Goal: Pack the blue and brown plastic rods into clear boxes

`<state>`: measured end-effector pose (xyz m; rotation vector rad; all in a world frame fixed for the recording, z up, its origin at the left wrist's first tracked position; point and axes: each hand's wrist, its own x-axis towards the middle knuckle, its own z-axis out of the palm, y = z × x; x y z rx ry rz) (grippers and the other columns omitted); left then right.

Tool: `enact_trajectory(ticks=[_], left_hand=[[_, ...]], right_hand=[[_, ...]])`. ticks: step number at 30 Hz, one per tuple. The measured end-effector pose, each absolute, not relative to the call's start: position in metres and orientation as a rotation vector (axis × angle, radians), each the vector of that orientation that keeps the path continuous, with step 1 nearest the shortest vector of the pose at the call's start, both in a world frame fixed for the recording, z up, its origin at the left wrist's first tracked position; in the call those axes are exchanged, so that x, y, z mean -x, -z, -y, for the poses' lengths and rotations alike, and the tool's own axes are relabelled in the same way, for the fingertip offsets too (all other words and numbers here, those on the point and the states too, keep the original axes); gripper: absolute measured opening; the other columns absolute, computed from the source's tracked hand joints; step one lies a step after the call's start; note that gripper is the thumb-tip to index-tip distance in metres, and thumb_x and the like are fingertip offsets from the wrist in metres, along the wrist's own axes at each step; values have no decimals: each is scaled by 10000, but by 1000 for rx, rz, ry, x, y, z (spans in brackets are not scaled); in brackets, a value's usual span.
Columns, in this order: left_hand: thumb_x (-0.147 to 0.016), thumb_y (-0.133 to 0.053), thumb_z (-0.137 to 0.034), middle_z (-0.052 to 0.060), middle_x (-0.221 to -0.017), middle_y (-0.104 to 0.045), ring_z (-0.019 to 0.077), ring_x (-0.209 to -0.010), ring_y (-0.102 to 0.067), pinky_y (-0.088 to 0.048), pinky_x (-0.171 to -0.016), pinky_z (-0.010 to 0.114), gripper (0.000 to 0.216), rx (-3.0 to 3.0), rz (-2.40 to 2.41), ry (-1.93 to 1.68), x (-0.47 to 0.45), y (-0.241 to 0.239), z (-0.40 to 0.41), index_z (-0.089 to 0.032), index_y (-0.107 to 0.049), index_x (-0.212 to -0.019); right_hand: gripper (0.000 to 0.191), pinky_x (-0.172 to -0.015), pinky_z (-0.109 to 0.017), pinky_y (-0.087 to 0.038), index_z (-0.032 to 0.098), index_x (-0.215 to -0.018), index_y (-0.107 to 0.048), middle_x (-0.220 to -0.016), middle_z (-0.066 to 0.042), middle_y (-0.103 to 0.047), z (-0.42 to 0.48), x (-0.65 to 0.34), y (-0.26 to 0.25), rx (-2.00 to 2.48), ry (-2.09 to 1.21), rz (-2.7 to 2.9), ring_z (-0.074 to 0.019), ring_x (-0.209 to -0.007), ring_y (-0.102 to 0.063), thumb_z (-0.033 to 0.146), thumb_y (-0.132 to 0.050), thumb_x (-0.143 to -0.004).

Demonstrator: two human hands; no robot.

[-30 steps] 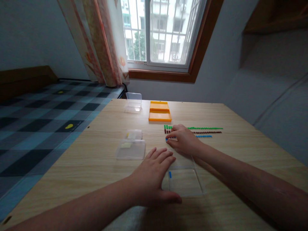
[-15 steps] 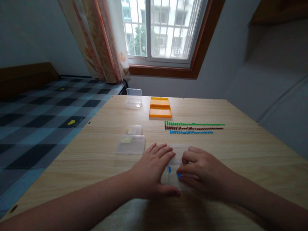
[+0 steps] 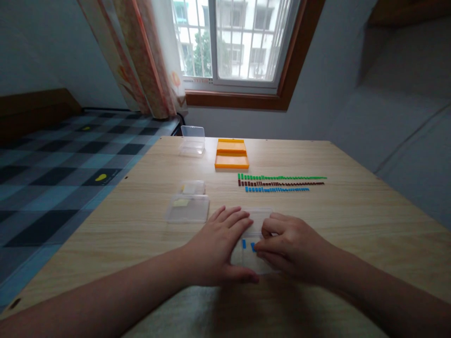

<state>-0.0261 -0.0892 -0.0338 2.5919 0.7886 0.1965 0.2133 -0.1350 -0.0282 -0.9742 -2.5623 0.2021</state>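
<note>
My left hand (image 3: 220, 246) lies flat on the wooden table (image 3: 352, 220), fingers spread, its thumb along the near left edge of an open clear plastic box (image 3: 259, 220). My right hand (image 3: 292, 249) is curled over that box, its fingertips pinched on a small blue piece (image 3: 252, 247). A second blue piece (image 3: 244, 243) lies in the box just to the left. Further back, three rows of small pieces run left to right: green (image 3: 282, 177), dark red (image 3: 282, 183) and blue (image 3: 276, 189).
An open clear box (image 3: 186, 209) with a yellow piece lies left of my hands. Another clear box (image 3: 192, 141) and an orange box (image 3: 231, 154) stand near the table's far edge. A checked bed lies to the left, a window behind.
My right hand has come back from the blue row to the near clear box with a blue piece, and now sets it beside the first one. The left hand has stayed put.
</note>
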Motion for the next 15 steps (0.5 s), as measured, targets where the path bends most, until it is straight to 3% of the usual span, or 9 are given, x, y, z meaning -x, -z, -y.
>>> enact_trajectory(ticks=[15], left_hand=[[-758,-742,-794,194,-1597,-455,418,-1518,-338,-174,-1259,633,1000,-2603,-798,-170,25,32,89,-167,-495,-1498]], right_hand=[[240,-641,-287,-343,219,-850,-778,-740,-18,-581,134,-206,34,1100,-252,2495,-150,-694,-526,243,-584,-989]])
